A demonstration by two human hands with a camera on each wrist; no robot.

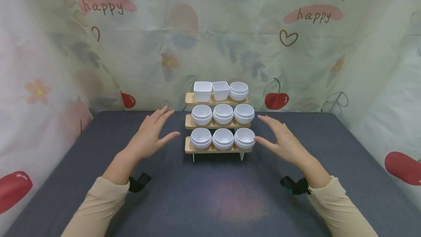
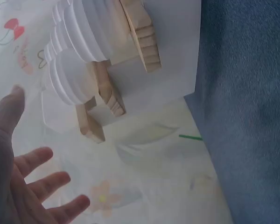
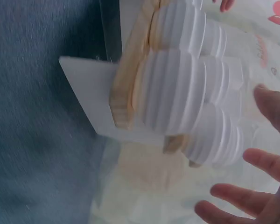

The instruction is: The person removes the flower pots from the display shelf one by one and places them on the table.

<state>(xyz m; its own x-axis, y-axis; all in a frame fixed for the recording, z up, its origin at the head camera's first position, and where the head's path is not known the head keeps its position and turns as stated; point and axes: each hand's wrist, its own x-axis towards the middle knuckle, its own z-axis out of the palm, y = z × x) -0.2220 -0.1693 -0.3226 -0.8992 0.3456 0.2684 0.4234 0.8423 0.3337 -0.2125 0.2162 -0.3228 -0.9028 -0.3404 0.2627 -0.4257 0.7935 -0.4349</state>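
Observation:
A three-tier rack with wooden shelves (image 1: 218, 150) and white side panels (image 2: 172, 60) carries white dishes. Round bowls (image 1: 223, 139) in stacks fill the bottom and middle shelves, three stacks to a row. Up top stand two square bowls (image 1: 203, 91), with a round stack (image 1: 239, 90) to their right. My left hand (image 1: 148, 136) hovers to the left of the rack, fingers spread and holding nothing. On the other side my right hand (image 1: 285, 140) is likewise spread and holds nothing. Its thumb tip is right at the edge of the front right stack in the head view.
A dark blue-grey cloth (image 1: 223, 200) covers the table under the rack. Behind and on both sides hangs a pale curtain (image 1: 210, 39) printed with cherries, flowers and hearts. Black straps (image 1: 139, 183) sit at both wrists by the beige sleeves.

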